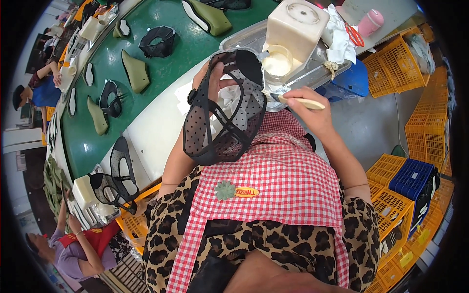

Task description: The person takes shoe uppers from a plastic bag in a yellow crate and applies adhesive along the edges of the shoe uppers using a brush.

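A black mesh shoe upper point(198, 134) with polka dots and crossing straps hangs in front of my apron. My left hand point(213, 84) grips it from inside its far left part, with fingers partly seen through the opening. My right hand point(311, 112) is closed around a brush point(311, 103) with a pale wooden handle. The brush's bristle end is at the right edge of the upper; whether it touches is hard to tell. Just beyond stands a cream plastic jug point(292, 34) with a round cup point(277, 63) of whitish liquid at its base.
The jug stands in a grey tray point(236, 43) beside white cloths point(339, 36), red scissors point(353, 36) and a pink bottle point(371, 21). Green shoe lasts point(134, 71) and black uppers point(158, 41) lie on the green belt point(161, 78). Yellow crates point(394, 63) stand right. Co-workers point(80, 244) are left.
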`<control>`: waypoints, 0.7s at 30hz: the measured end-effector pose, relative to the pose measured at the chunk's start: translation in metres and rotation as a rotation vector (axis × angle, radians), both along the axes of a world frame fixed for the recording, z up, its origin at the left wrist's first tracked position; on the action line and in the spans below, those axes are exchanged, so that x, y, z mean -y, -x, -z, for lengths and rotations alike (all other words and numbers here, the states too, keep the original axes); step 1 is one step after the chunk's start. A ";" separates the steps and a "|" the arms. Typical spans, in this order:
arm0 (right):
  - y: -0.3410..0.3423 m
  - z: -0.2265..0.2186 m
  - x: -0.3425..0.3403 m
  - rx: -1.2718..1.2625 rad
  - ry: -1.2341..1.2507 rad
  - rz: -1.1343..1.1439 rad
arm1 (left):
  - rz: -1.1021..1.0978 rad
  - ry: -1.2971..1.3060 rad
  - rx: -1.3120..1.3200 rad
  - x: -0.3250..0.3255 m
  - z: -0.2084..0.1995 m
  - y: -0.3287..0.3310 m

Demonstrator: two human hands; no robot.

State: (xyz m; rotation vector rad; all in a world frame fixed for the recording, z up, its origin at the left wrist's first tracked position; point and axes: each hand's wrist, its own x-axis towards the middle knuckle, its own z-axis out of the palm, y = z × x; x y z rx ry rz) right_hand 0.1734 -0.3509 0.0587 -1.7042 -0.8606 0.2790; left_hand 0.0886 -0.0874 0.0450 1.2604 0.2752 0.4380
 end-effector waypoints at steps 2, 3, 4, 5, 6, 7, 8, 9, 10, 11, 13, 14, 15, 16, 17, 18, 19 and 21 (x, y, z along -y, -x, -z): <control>0.003 -0.004 0.000 0.063 0.023 -0.016 | -0.019 -0.020 0.020 -0.002 0.002 -0.001; 0.003 -0.003 0.000 0.171 -0.001 -0.041 | -0.050 -0.047 0.035 -0.002 0.002 -0.001; 0.003 -0.002 -0.001 0.278 -0.027 -0.065 | -0.082 -0.076 0.048 -0.001 0.001 -0.001; 0.005 -0.001 -0.002 0.317 -0.018 -0.036 | -0.087 -0.077 0.050 -0.001 0.000 -0.001; 0.007 0.001 -0.005 0.320 -0.021 -0.041 | -0.114 -0.070 0.101 -0.001 -0.003 -0.001; 0.009 0.003 -0.008 0.388 0.027 0.015 | -0.137 -0.063 0.152 0.000 -0.005 -0.001; 0.011 0.007 -0.011 0.455 0.074 0.073 | -0.138 -0.066 0.154 0.002 -0.008 -0.001; 0.013 0.012 -0.014 0.480 0.132 0.093 | -0.164 -0.040 0.199 0.006 -0.012 0.001; 0.015 0.013 -0.019 0.484 0.129 0.092 | -0.190 -0.014 0.246 0.010 -0.015 0.001; 0.016 0.014 -0.025 0.544 0.134 0.116 | -0.175 -0.051 0.271 0.012 -0.018 0.001; 0.017 0.019 -0.034 0.612 0.135 0.155 | -0.190 -0.016 0.295 0.017 -0.022 0.001; 0.017 0.020 -0.037 0.614 0.132 0.153 | -0.204 0.022 0.316 0.019 -0.024 0.001; 0.017 0.021 -0.039 0.585 0.101 0.137 | -0.211 0.031 0.353 0.023 -0.026 0.002; 0.017 0.021 -0.041 0.555 0.072 0.121 | -0.213 0.029 0.355 0.026 -0.027 0.002; 0.017 0.021 -0.043 0.556 0.071 0.119 | -0.217 0.061 0.376 0.028 -0.027 0.001; 0.016 0.021 -0.045 0.543 0.035 0.137 | -0.222 0.093 0.397 0.031 -0.029 0.002; 0.016 0.022 -0.046 0.531 0.001 0.158 | -0.215 0.063 0.422 0.036 -0.037 0.006; 0.015 0.014 -0.049 0.570 -0.003 0.172 | -0.154 -0.213 0.229 0.016 -0.009 0.001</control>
